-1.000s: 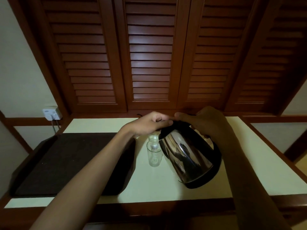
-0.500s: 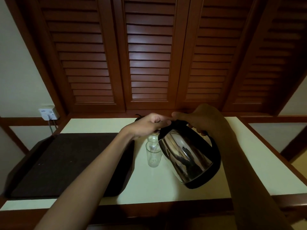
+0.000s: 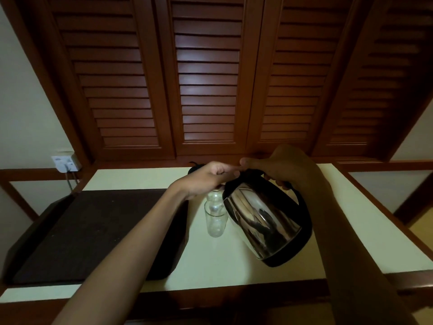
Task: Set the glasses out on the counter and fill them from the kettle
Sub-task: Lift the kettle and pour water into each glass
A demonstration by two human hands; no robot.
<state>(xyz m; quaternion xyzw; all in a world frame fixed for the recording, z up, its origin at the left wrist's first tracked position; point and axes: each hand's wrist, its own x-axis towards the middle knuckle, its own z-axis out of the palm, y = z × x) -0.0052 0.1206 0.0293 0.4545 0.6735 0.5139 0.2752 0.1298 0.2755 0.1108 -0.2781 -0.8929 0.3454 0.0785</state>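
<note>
My right hand grips the tilted kettle; my left hand steadies its lid. I'd tip slowly, spout over the far glass at centre frame.

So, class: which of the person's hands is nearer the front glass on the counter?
Left. The left hand hovers just above and behind the front glass, near the kettle's lid. The right hand grips the kettle's handle, farther off to the right.
</note>
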